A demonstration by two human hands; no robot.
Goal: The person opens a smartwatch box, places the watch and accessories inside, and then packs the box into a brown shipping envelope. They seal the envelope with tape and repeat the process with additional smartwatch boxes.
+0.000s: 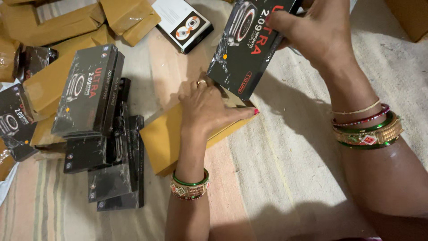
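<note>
**Q:** what's the setup?

**Me:** Striped woven floor mat (285, 169). My left hand (209, 109) lies flat, fingers together, pressing a flat mustard-yellow paper envelope (167, 138). My right hand (312, 33) pinches a black rectangular cardboard watch box (247, 49), tilted, its lower corner at the envelope's mouth.

**Q:** clutter?

**Me:** Stack of black boxes (102, 134) on my left, brown packed envelopes (67, 22) behind. The right fingertips are hidden behind the box.

Boxes and envelopes lying on a striped floor mat (285, 178)

Black boxes (107, 147) are piling up at left; a yellow envelope (162, 138) is lying mid-mat.
</note>
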